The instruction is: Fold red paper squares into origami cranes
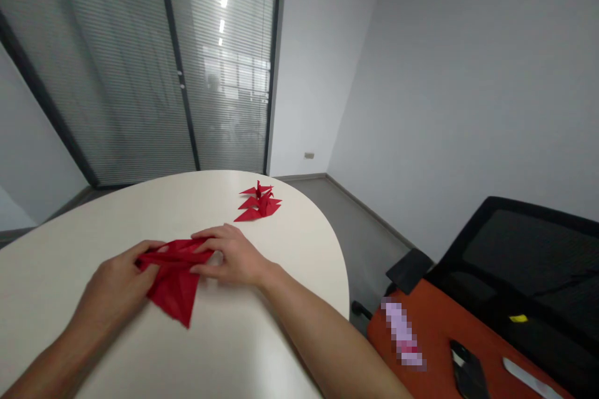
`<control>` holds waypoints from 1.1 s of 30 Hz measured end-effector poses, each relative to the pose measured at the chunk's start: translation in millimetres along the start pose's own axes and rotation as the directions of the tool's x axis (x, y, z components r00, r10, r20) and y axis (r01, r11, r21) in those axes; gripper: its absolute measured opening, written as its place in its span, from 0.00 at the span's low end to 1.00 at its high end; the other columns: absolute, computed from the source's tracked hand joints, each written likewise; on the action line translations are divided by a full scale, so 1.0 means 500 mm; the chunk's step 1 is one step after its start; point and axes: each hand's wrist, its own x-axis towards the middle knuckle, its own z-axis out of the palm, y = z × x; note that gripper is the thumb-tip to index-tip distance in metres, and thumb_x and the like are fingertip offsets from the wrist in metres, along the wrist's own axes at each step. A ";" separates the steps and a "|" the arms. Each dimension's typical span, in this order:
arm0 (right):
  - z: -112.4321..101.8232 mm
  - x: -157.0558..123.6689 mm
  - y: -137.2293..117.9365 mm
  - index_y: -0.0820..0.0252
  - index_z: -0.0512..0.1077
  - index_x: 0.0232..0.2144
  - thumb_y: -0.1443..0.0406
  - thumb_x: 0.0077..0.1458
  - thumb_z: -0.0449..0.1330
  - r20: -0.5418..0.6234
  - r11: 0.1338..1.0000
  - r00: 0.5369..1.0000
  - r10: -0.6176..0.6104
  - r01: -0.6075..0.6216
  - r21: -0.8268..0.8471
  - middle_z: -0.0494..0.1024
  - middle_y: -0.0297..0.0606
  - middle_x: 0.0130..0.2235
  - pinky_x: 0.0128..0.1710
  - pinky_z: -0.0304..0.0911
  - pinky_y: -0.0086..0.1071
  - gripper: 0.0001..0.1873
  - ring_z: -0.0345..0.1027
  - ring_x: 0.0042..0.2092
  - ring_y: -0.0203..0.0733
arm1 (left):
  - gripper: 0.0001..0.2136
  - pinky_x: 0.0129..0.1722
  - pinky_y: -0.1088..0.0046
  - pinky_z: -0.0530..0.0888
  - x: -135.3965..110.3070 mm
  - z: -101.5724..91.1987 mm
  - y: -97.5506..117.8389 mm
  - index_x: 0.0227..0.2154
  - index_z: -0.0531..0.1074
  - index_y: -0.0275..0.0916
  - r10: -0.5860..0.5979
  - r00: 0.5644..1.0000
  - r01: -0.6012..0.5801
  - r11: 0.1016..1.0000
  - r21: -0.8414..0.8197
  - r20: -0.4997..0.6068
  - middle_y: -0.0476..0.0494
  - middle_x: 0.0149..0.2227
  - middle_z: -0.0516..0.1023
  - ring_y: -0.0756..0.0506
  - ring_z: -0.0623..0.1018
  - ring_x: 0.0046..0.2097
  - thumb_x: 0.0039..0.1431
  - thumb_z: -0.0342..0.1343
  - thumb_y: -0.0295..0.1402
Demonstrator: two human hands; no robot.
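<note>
A folded sheet of red paper point(174, 287) lies on the round white table point(224, 343), one corner pointing toward me. My left hand point(116, 283) pinches its left edge with curled fingers. My right hand point(231, 255) presses on its upper right part, fingers bent along a fold. Farther back on the table sit several finished red paper cranes point(259, 202), clear of both hands.
An office chair with an orange seat point(440, 324) and black mesh back point(528, 262) stands at the right; a black object point(468, 374) and a white strip point(528, 377) lie on the seat. Glass walls with blinds point(140, 75) stand behind the table.
</note>
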 end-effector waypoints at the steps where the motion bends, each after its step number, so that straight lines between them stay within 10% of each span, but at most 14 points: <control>1: 0.003 0.001 0.004 0.54 0.75 0.43 0.57 0.54 0.67 -0.014 1.000 1.000 0.001 -0.001 -0.007 0.71 0.40 0.59 0.61 0.52 0.41 0.15 0.62 0.60 0.45 | 0.14 0.28 0.77 0.69 0.003 0.004 -0.008 0.38 0.76 0.46 -0.002 0.998 0.003 1.000 -0.020 0.055 0.51 0.32 0.83 0.45 0.79 0.30 0.53 0.49 0.42; 11: -0.009 -0.001 0.004 0.58 0.75 0.34 0.56 0.62 0.58 -0.095 0.987 0.987 0.127 -0.116 0.113 0.79 0.38 0.41 0.49 0.60 0.31 0.13 0.70 0.47 0.41 | 0.16 0.34 0.74 0.70 -0.001 0.024 -0.017 0.43 0.73 0.45 0.034 0.984 -0.028 0.999 -0.037 0.177 0.48 0.38 0.83 0.43 0.80 0.36 0.61 0.46 0.46; 16: -0.019 -0.006 0.006 0.60 0.70 0.21 0.52 0.61 0.56 0.000 0.944 0.959 0.283 -0.278 0.179 0.74 0.32 0.27 0.36 0.59 0.28 0.23 0.67 0.33 0.37 | 0.15 0.36 0.74 0.70 -0.009 0.023 0.000 0.42 0.74 0.46 0.107 0.992 -0.113 0.991 0.078 0.072 0.50 0.42 0.82 0.44 0.79 0.39 0.63 0.45 0.43; 21: -0.012 -0.005 0.011 0.59 0.73 0.29 0.54 0.59 0.58 0.027 0.936 0.966 0.259 -0.257 0.242 0.76 0.32 0.31 0.35 0.58 0.28 0.15 0.67 0.33 0.36 | 0.13 0.39 0.74 0.71 -0.013 0.027 0.005 0.39 0.75 0.47 0.131 0.991 -0.131 0.991 -0.015 0.035 0.53 0.41 0.82 0.44 0.79 0.40 0.61 0.48 0.43; 33: 0.006 0.010 0.047 0.57 0.65 0.33 0.56 0.66 0.48 -0.343 0.910 0.857 0.384 -0.290 0.294 0.71 0.33 0.31 0.34 0.58 0.31 0.13 0.64 0.32 0.39 | 0.13 0.40 0.69 0.74 -0.018 0.055 0.015 0.40 0.77 0.43 0.208 0.978 -0.201 0.949 -0.242 0.003 0.44 0.39 0.82 0.42 0.80 0.39 0.62 0.49 0.41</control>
